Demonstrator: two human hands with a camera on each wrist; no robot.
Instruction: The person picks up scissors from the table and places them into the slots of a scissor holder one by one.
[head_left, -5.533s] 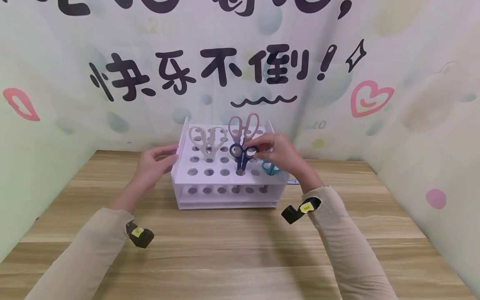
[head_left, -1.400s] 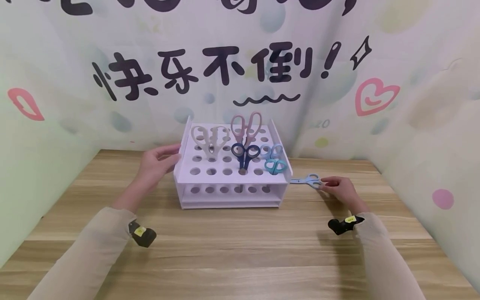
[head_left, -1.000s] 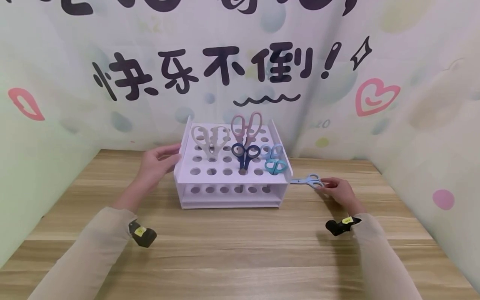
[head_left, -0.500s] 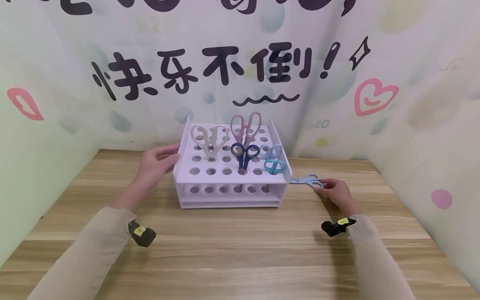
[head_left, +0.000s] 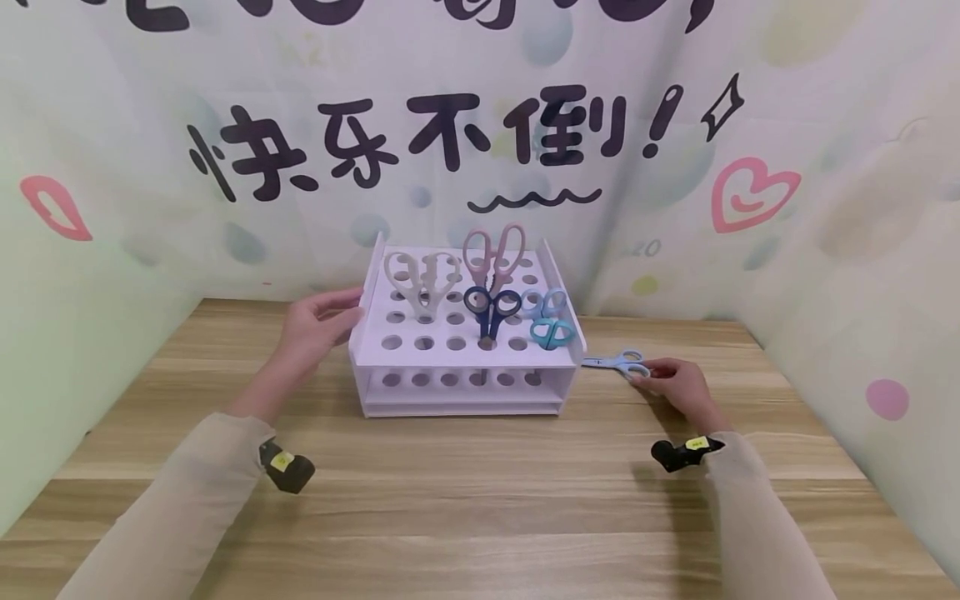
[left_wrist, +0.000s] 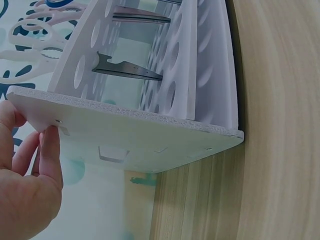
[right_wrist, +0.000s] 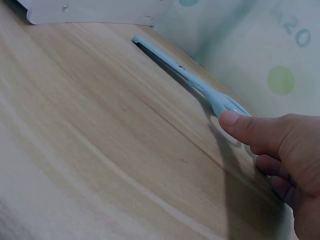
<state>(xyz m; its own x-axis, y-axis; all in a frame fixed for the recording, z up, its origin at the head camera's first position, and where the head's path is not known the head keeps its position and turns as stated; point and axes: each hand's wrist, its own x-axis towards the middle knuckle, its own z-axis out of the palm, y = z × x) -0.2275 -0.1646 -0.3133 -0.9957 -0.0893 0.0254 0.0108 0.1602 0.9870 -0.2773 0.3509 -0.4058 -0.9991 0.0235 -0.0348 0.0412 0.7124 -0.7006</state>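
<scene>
A white two-tier rack (head_left: 408, 354) with round holes stands on the table against the back wall. My left hand (head_left: 311, 329) touches its left side panel; in the left wrist view the fingertips rest on the panel's outer face. To the right of the rack lies a pair of light-blue scissors (head_left: 617, 363), blades toward the rack. My right hand (head_left: 678, 385) pinches its handle, thumb on top. Upright in the holes stand cream scissors (head_left: 423, 310), pink scissors (head_left: 477, 271), navy scissors (head_left: 491, 319), pale-blue scissors (head_left: 543, 302) and teal scissors (head_left: 552, 334).
The wood-grain table (head_left: 465, 500) extends in front of the rack. A printed fabric wall (head_left: 442, 217) closes off the back, with side walls left and right. Scissor blades (left_wrist: 127, 70) show between the rack's tiers.
My right hand has left the navy scissors, which stay in the rack, and moved right to the light-blue scissors on the table. Over the last second little has moved. My left hand stays put.
</scene>
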